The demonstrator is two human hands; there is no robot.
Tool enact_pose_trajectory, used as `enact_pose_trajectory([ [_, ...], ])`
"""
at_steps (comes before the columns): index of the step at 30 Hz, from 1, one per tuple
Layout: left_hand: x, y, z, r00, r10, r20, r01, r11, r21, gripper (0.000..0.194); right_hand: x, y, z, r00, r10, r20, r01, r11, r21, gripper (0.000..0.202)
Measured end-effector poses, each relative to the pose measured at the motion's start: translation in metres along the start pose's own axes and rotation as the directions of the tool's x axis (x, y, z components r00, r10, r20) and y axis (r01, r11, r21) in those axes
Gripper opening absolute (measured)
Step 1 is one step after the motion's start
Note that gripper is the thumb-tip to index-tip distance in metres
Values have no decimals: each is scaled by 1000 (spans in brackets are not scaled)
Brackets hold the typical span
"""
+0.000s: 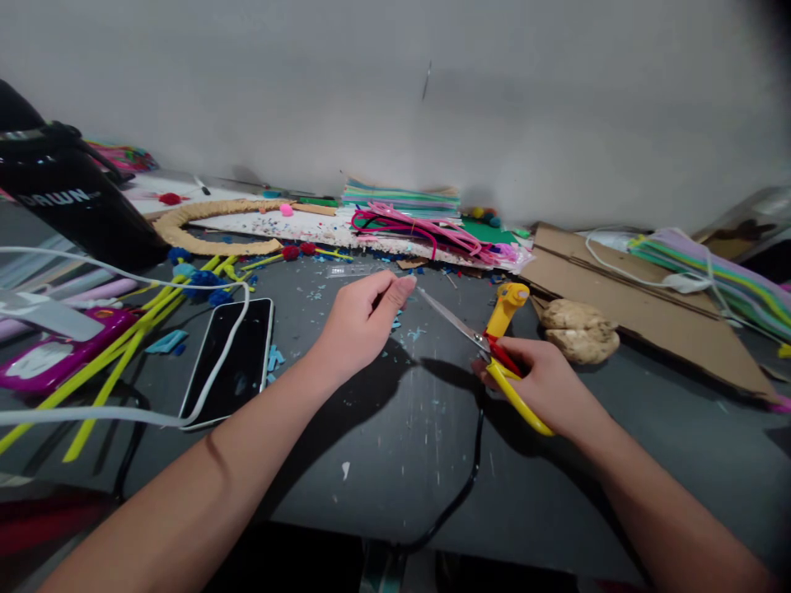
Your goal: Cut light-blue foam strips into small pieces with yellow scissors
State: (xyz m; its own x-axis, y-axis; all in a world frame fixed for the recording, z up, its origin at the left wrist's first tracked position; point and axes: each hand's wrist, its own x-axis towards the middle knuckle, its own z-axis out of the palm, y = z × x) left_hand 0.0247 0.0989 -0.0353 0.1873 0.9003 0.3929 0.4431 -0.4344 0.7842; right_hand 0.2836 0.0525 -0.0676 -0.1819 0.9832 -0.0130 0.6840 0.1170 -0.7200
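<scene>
- Grey desk (371, 494) is filling mid-frame.
- Right hand (547, 379) is gripping scissors (483, 342) that are pointing upper left.
- Left hand (366, 319), centre, is pinching beside their tip; contents unclear.

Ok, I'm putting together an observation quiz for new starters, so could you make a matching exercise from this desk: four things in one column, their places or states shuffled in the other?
Column one
1. Scissors
2. Phone
3. Bottle
4. Beige ring

Column two
A. Black with white lettering, at the far left
B. Curved, lying on the far side of the phone
C. Held in the right hand
D. Screen dark, with a white cable crossing over it

Right pairs: 1-C, 2-D, 3-A, 4-B
</scene>
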Motion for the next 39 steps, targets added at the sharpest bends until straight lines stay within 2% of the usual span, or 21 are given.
enact_pose_trajectory([
  [3,1,0,-1,1000,1,-12,-1,1000,19,44,0,-1,0,1000,15,9,-15,1000,1,26],
  [9,0,2,0,997,77,-20,-75,995,67,43,-1,-1,1,1000,-5,20,5,1000,-21,22],
  [13,0,1,0,996,83,-27,-81,994,78,42,-1,-1,1,1000,13,23,-12,1000,-18,23],
  [22,0,0,0,997,71,-30,-68,995,79,43,0,1,0,999,-46,-10,45,996,-80,21],
  [30,0,-2,0,994,86,-61,-81,994,73,40,-1,-10,-3,1000,9,-2,-9,999,-31,22],
  [39,0,-1,1,991,127,-51,-122,988,95,38,0,-1,0,1000,-25,5,26,999,-31,24],
])
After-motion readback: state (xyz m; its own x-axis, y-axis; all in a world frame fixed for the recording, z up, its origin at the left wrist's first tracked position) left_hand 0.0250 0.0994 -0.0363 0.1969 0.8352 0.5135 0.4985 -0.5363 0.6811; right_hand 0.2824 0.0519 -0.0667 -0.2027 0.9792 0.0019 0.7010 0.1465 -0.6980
